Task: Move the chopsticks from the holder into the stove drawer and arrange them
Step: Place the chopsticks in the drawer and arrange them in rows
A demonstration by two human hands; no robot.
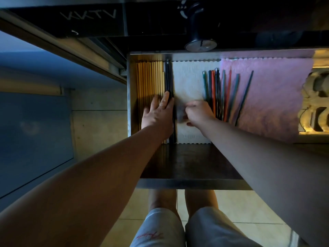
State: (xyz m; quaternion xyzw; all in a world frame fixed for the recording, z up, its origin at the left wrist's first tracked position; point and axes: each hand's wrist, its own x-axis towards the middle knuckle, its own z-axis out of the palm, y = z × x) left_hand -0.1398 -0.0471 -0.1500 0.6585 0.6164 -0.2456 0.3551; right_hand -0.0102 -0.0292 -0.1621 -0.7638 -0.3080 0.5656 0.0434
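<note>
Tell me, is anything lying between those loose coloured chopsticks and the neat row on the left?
Nothing visible does. Only bare white cloth separates the coloured chopsticks from the black chopsticks ending the row. The left hand lies flat on that row; the right hand is beside the coloured ones.

Single head-worn view, looking steeply down from close above the open drawer, near rim low in frame, stove front along the far top edge. Wide lens, edges bowed; left side dim, perhaps a cabinet door.
</note>
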